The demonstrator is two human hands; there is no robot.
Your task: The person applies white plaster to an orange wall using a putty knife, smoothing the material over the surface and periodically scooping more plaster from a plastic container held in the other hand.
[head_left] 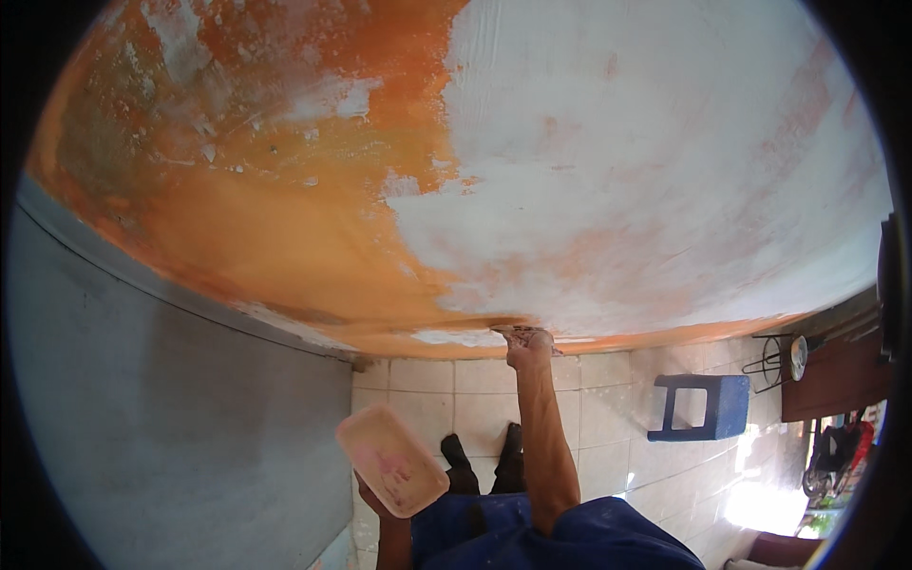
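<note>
My right hand (529,351) is closed on a putty knife (513,331), its wide blade against the low part of the wall, where a whitish filler streak runs along the orange paint. Much of the tool is hidden by my fingers. In my left hand (369,496) is a shallow, pale pink plastic tub (391,464), tilted, with pinkish smears inside; the fingers are mostly behind it. The wall (646,190) ahead is coated in white filler on the right. On its left, bare orange paint (275,218) shows, with patchy, flaked spots higher up.
A grey wall or panel (171,418) stands close on my left. Cream tiles (418,410) cover the floor under my feet. To the right lies a blue plastic stool (708,407) on its side, with a metal-legged stand (768,365), a brown table (831,375) and a motorcycle (836,456) beyond.
</note>
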